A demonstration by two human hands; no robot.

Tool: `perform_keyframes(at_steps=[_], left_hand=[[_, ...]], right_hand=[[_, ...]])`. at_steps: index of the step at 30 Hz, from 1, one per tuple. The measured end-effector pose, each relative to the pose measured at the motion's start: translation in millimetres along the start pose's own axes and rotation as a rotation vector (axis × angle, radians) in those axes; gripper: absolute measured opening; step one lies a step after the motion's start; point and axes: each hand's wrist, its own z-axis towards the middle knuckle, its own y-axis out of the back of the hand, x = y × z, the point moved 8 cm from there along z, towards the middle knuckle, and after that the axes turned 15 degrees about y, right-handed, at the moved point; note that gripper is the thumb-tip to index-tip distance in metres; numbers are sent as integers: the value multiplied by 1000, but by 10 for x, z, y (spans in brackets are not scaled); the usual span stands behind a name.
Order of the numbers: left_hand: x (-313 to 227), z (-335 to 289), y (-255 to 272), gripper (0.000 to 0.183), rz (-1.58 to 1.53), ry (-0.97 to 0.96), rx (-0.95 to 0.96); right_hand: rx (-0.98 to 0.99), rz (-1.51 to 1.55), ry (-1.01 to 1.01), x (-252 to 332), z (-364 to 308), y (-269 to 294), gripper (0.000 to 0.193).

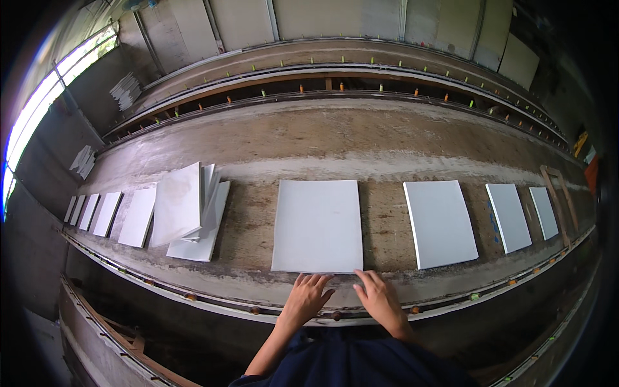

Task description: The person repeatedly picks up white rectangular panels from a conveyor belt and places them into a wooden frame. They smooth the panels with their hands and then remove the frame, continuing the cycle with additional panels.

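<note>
A white rectangular panel (317,224) lies flat on the long brown worktable (380,213) straight in front of me. At its near edge, left of the middle, my left hand (307,298) has its fingers stretched forward, the tips at or just short of the edge. My right hand (380,295) is by the near right corner, fingers apart and reaching toward that corner. Neither hand holds anything. To the left sits an untidy stack of white panels (180,198), tilted and overlapping. Another white panel (441,223) lies to the right.
Several more white panels (137,217) run in a row along the left, and others (509,217) to the right. A wooden frame (560,200) lies at the far right. Small coloured pegs (416,92) line the table rails. Stacked white sheets (126,91) stand at the back left.
</note>
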Motion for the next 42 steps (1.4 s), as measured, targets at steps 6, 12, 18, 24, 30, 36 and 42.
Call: perform_keyframes(at_steps=[6,12,18,24,30,36,42], left_hand=[[426,-191,123,37,26,78,-41],[836,-380,206,38,-4,96,-21],[972,-373,362,45,-466,-98,201],[1872,-355,1270,43,-186,-119,78],[3439,-501,2382,51,-116,317,-513],[4408,-594,2596,51,-364,604,-642],[4492,-519,2635,38,-590,636,-624]], right_hand=[[-48,19,118,331,194,-315,32],[-66,83,125,560,417,-660,31],[-3,126,97,934,850,-970,28],[-20,89,13,1548,1693,-1260,27],[-33,410,85,2218,2411,-2167,45],[-52,545,-31,2158,2720,-2746,58],[-216,529,-100,2130,2816,-2666,50]])
